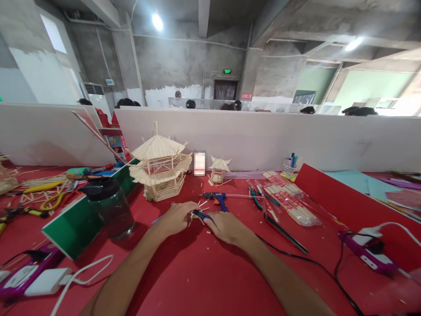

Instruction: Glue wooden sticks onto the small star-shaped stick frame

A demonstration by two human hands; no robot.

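At the middle of the red table, my right hand [226,227] is closed around blue-handled pliers [201,214], whose jaws point left toward my other hand. My left hand [180,218] is closed at a small frame of thin wooden sticks [196,220], its fingertips beside the jaws. Stick ends splay out around both hands; the fingers cover part of the frame. Just beyond lies a blue glue gun [219,200]. Farther back stand a large stick pagoda [161,169] with two tiers of roof and a small stick pavilion [219,169].
A dark water bottle [110,210] stands at left by a green board [74,228]. Packs of sticks [289,197] lie at right, near a black rod [286,232]. A black cable [296,256] runs toward a purple power strip [368,254]. A white partition [263,140] closes the back.
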